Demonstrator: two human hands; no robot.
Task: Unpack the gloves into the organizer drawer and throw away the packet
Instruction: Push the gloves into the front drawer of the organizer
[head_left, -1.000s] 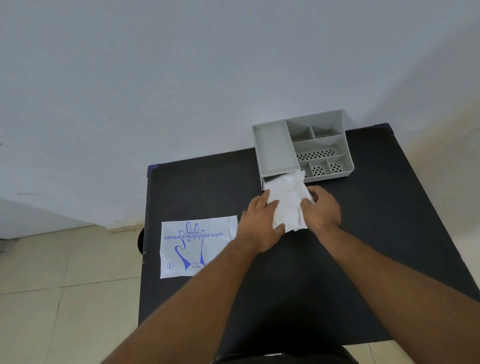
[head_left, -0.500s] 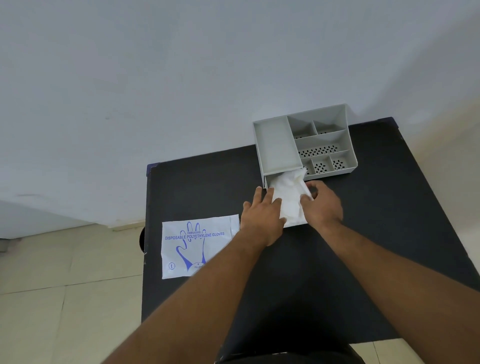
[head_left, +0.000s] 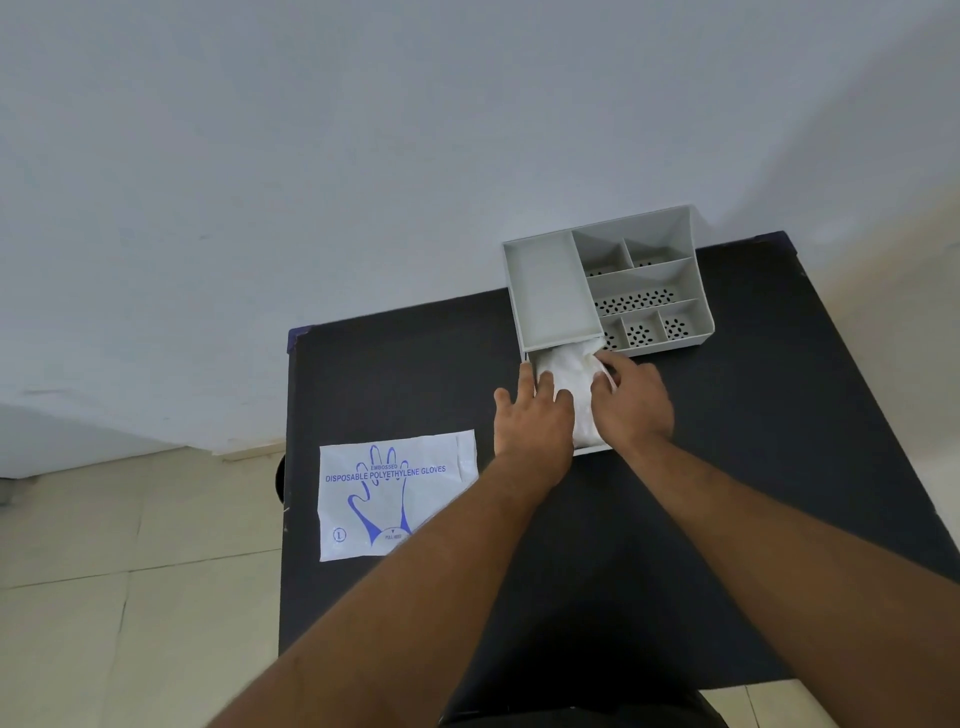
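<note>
A grey organizer (head_left: 550, 291) with several compartments stands at the table's far edge, and its drawer (head_left: 592, 449) is pulled out toward me. A bundle of white plastic gloves (head_left: 571, 379) lies in the drawer. My left hand (head_left: 530, 421) presses on the bundle's left side with fingers spread. My right hand (head_left: 631, 402) presses on its right side, fingers curled over the gloves. The flat glove packet (head_left: 397, 493), white with blue print of a hand, lies on the table to the left, apart from both hands.
The black table (head_left: 753, 441) stands against a white wall (head_left: 363, 156). Its left edge drops off to a tiled floor (head_left: 130, 571). The organizer's perforated compartments (head_left: 636, 301) hold nothing.
Both hands have moved away from me toward the organizer, and the glove bundle has gone from lying mostly outside the drawer to sitting down inside it.
</note>
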